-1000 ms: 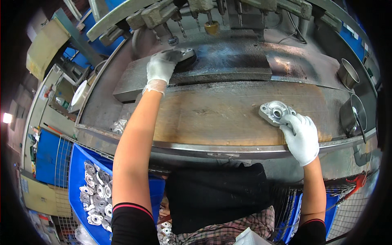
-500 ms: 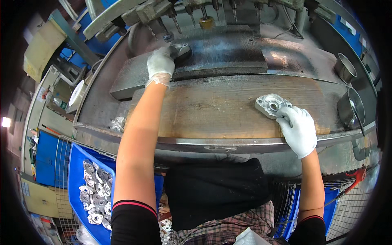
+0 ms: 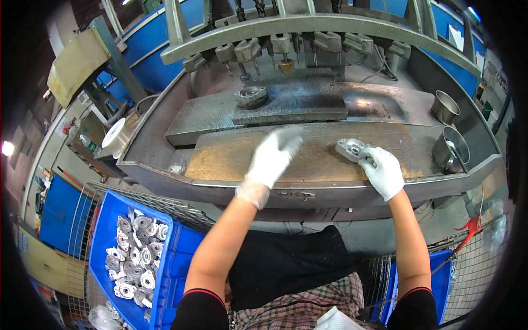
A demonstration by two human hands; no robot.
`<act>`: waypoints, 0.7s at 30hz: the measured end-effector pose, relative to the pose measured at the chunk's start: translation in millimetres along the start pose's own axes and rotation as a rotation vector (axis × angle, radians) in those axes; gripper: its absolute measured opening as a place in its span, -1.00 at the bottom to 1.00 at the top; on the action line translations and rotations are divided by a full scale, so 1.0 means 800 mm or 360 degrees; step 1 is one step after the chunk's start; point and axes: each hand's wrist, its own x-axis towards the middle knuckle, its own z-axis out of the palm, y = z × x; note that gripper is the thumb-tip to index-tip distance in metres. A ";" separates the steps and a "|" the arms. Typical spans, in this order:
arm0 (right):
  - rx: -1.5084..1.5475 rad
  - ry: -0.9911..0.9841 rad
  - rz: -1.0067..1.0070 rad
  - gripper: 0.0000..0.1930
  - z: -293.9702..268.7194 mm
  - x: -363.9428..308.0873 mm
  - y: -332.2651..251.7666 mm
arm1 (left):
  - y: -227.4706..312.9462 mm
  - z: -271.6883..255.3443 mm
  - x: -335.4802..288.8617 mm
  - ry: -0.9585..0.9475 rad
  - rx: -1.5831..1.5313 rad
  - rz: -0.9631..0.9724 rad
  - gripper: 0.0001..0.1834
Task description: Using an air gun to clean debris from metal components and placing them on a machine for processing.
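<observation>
My right hand (image 3: 383, 173), in a white glove, grips the near right end of a silver flanged metal casting (image 3: 350, 148) with a round bore. The casting rests on the wooden board (image 3: 220, 157); the fingers cover part of it. My left hand (image 3: 275, 154), also gloved, is over the board's middle, left of that casting and apart from it. Motion blurs its fingers, but they look stretched out with nothing in them. A second flanged casting (image 3: 251, 96) sits on a dark round seat on the raised steel plate (image 3: 203, 115), beneath the drill spindles (image 3: 245, 76).
A metal crossbar (image 3: 324, 27) spans above the work area, with several bits hanging below it. Two metal cups (image 3: 451, 148) stand at the right, one with a handle sticking out. A blue bin (image 3: 170, 258) full of castings stands at lower left, beside wire mesh.
My left hand has left the casting on the raised plate and come nearer and to the right. My right hand still holds its casting. The view has tilted upward, showing the crossbar.
</observation>
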 end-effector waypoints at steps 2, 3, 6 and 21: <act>0.0052 0.0050 -0.0008 -0.83 -0.001 -0.003 0.000 | 0.018 0.018 -0.037 -0.0158 -0.0149 -0.0117 -0.51; 0.0045 0.0056 -0.0020 -0.83 -0.002 -0.005 -0.009 | 0.018 0.025 -0.052 -0.0193 -0.0246 -0.0183 -0.52; 0.0271 0.0151 0.0038 -0.82 -0.003 -0.027 -0.050 | 0.005 0.052 -0.093 -0.0158 -0.0801 -0.0117 -0.36; 0.0135 -0.0055 0.0266 -0.76 -0.078 -0.153 -0.067 | -0.042 0.106 -0.215 -0.0078 -0.2120 -0.0757 -0.66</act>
